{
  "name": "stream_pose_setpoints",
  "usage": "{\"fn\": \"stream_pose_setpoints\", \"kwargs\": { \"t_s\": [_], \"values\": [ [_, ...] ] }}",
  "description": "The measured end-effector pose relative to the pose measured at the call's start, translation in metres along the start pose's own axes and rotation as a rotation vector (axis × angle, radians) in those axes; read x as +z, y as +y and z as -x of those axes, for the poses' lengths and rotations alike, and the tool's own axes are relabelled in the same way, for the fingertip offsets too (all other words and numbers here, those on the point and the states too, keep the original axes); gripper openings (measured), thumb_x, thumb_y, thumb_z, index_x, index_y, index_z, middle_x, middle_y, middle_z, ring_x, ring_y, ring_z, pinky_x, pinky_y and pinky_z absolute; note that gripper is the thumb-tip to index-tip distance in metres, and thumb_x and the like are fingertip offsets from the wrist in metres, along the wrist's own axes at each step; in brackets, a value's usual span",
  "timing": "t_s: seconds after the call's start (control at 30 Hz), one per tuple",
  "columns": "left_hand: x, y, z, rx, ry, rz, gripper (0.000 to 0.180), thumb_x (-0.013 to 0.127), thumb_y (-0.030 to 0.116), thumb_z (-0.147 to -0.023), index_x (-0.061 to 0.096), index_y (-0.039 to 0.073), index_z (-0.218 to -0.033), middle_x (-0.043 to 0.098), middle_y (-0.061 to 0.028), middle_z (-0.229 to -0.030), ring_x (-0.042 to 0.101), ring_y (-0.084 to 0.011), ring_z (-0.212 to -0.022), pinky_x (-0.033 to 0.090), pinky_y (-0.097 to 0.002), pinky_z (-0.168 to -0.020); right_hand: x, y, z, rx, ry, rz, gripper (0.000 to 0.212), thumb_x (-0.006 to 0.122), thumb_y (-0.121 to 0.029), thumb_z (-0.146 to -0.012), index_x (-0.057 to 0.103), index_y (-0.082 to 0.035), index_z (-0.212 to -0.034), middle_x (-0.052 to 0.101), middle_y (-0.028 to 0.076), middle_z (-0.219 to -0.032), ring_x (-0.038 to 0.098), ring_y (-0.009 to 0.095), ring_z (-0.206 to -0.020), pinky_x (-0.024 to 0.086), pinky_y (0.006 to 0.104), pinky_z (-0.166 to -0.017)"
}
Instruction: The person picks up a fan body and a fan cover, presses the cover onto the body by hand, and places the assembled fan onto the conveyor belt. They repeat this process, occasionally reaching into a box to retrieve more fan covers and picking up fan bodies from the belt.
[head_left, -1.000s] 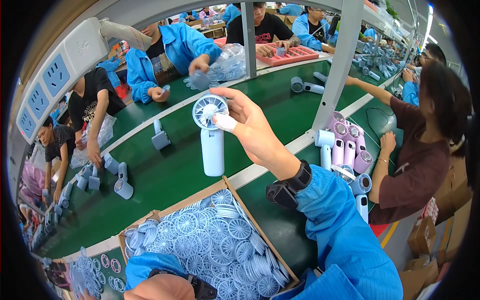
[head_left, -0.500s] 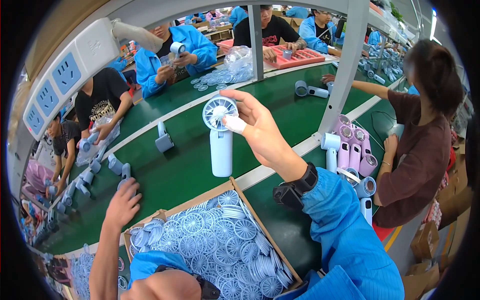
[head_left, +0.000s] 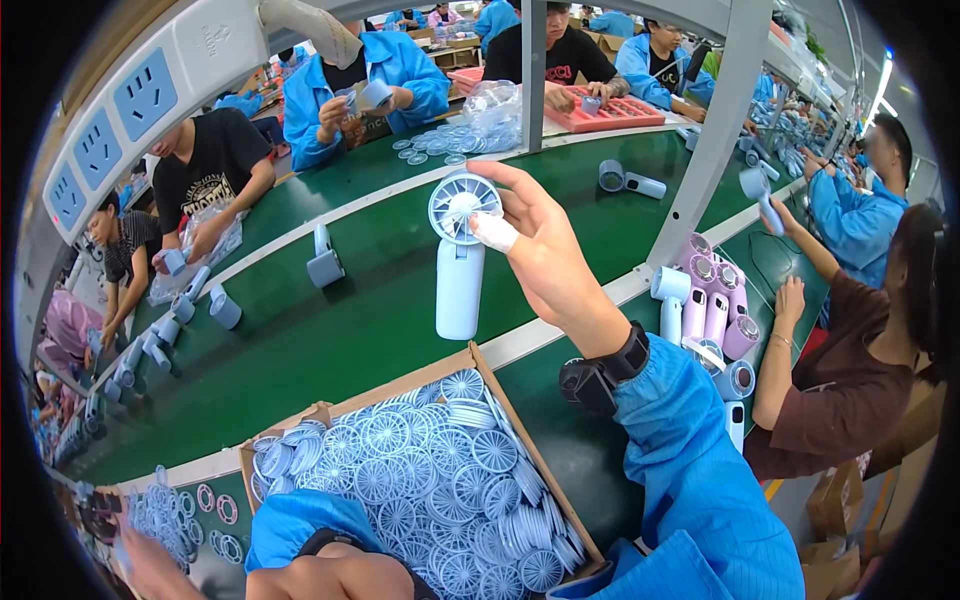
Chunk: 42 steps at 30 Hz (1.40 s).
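My right hand (head_left: 540, 235) holds up a light-blue handheld fan (head_left: 459, 285) over the green belt. Its fingers and a thumb wrapped in white grip the round head, whose spoked grille (head_left: 462, 208) faces me; the handle hangs down. A black device is strapped on that wrist. My left hand (head_left: 335, 578) is at the bottom edge, below a blue sleeve and black strap. Its fingers are out of view, so I cannot tell what they hold. Beside it stands an open cardboard box (head_left: 535, 430) full of loose blue spoked grilles (head_left: 420, 465).
On the green belt (head_left: 400, 280) lie a blue fan (head_left: 324, 258) and several more at left. Purple and blue fans (head_left: 715, 290) cluster by the metal post (head_left: 700, 160). A co-worker's blurred hand (head_left: 150, 560) is by loose rings (head_left: 165, 515); other workers line the belt.
My right hand still holds the fan, which shifts slightly right in view. At left, a co-worker's bare hand has drawn back from the belt, and a fan there is gone. At right, another worker lifts a fan.
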<state>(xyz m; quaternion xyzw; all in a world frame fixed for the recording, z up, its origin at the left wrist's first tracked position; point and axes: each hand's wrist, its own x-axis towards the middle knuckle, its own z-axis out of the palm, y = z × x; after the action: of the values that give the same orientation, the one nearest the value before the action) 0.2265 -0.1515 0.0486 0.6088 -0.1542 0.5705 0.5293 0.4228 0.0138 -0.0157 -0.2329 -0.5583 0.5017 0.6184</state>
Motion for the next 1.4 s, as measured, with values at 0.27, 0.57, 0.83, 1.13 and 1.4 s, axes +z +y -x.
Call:
{"fn": "stream_pose_setpoints", "kwargs": {
  "t_s": [0.27, 0.57, 0.83, 1.13, 1.4],
  "values": [
    [0.010, 0.008, -0.004, 0.015, -0.049, -0.033, 0.013, 0.054, 0.019, -0.092, 0.044, 0.013, -0.087, 0.059, -0.0035, -0.075, 0.048, -0.0154, -0.049, 0.038, -0.0266, -0.046, 0.006, -0.009, -0.001, -0.020, -0.020, -0.035, 0.054, 0.066, -0.008, -0.084, 0.044, -0.003, -0.133, 0.057, 0.011, -0.119, 0.053, 0.017, -0.111, 0.038, 0.0306, -0.099],
    [0.010, 0.004, 0.003, 0.106, -0.002, -0.074, 0.013, 0.057, 0.016, -0.089, 0.045, 0.012, -0.089, 0.058, -0.0023, -0.074, 0.047, -0.0140, -0.048, 0.037, -0.0261, -0.046, 0.002, -0.008, 0.000, -0.022, -0.017, -0.044, 0.054, 0.066, -0.007, -0.084, 0.044, -0.003, -0.133, 0.056, 0.011, -0.120, 0.053, 0.017, -0.112, 0.039, 0.0305, -0.099],
    [0.007, 0.004, 0.002, 0.118, -0.046, -0.042, 0.017, 0.061, 0.014, -0.086, 0.045, 0.012, -0.089, 0.060, -0.0025, -0.079, 0.046, -0.0146, -0.047, 0.036, -0.0272, -0.046, 0.004, -0.011, 0.000, -0.010, -0.009, -0.044, 0.054, 0.065, -0.006, -0.085, 0.043, -0.003, -0.134, 0.056, 0.011, -0.120, 0.052, 0.017, -0.112, 0.039, 0.0308, -0.099],
    [-0.016, -0.001, 0.027, 0.335, 0.125, -0.155, 0.025, 0.048, 0.014, -0.089, 0.047, 0.001, -0.110, 0.057, -0.0107, -0.091, 0.054, -0.0183, -0.074, 0.048, -0.0323, -0.064, 0.001, -0.015, 0.000, -0.027, -0.002, -0.044, 0.054, 0.064, -0.006, -0.085, 0.043, -0.002, -0.134, 0.055, 0.012, -0.122, 0.053, 0.018, -0.113, 0.039, 0.0311, -0.099],
    [-0.101, -0.109, -0.010, -0.433, 0.350, -0.734, 0.085, 0.064, 0.003, -0.081, 0.012, 0.016, -0.147, 0.047, -0.0153, -0.127, 0.059, -0.0287, -0.102, 0.050, -0.0394, -0.086, 0.010, -0.015, 0.009, -0.049, -0.151, -0.137, 0.052, 0.064, -0.005, -0.084, 0.044, -0.002, -0.133, 0.053, 0.013, -0.125, 0.053, 0.020, -0.114, 0.042, 0.0344, -0.098]
  ]
}}
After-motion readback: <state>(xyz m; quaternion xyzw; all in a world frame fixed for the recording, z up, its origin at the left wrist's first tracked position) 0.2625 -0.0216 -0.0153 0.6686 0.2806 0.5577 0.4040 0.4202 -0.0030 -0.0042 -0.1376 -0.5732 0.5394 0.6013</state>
